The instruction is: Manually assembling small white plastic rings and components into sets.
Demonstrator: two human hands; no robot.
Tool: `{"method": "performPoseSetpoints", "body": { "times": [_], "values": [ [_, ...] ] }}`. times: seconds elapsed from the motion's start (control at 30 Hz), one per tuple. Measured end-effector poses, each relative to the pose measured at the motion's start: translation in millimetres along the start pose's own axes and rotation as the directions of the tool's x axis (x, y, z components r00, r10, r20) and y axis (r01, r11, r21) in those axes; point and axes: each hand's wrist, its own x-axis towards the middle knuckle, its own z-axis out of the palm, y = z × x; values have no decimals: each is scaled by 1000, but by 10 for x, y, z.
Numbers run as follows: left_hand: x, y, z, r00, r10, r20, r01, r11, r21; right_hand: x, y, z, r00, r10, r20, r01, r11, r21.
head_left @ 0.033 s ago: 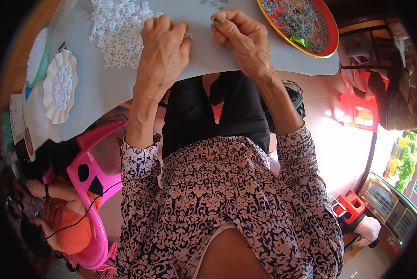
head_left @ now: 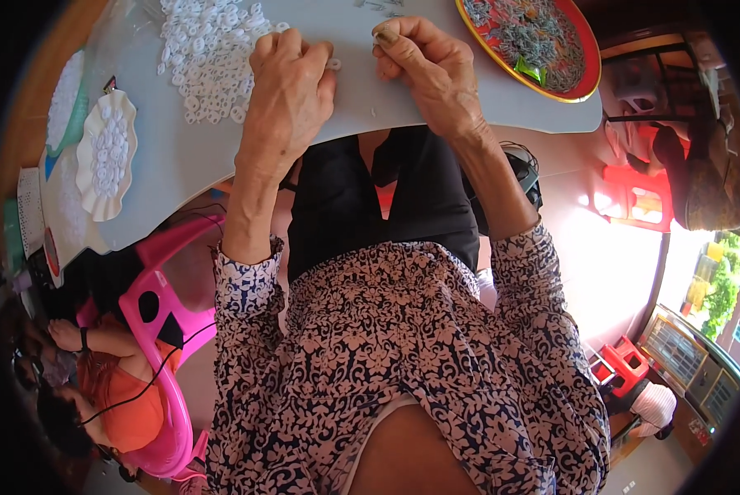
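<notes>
My left hand (head_left: 287,95) is over the grey table (head_left: 176,157), its fingers curled and closed. At its thumb and index tips shows a small white plastic clip (head_left: 334,63), like a ring-shaped cable clip. Across a narrow gap, my right hand (head_left: 436,74) pinches thumb against fingers; what lies in that pinch is too small to make out. Beside my left hand spreads a heap of similar white clips (head_left: 209,62). To the right of my right hand is a red tray with a yellow rim (head_left: 580,95), holding many grey nails (head_left: 539,45) and a green wrapper (head_left: 533,72).
A scalloped white dish (head_left: 89,194) with white pieces stands at the table's left, near a green container (head_left: 81,111). Some loose grey nails (head_left: 382,8) lie at the far edge. A person in orange (head_left: 135,404) sits on a pink chair (head_left: 159,309) at left; red stools (head_left: 638,198) stand at right.
My left hand has shifted very slightly left, so a little more of the white clip shows. The right hand looks almost the same.
</notes>
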Motion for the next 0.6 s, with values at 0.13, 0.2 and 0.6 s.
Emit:
{"method": "performPoseSetpoints", "body": {
  "times": [0.13, 0.2, 0.6],
  "values": [
    [9, -55, 41, 998, 51, 37, -52, 998, 27, 10, 3, 1, 997, -53, 54, 59, 991, -119],
    [11, -29, 35, 998, 55, 17, -55, 998, -6, 5, -12, 0, 997, -47, 62, 54, 991, -124],
    [35, 124, 163, 971, -120, -205, 34, 924, -382, 6, -21, 36, 998, -52, 41, 50, 998, 30]
  ]
}}
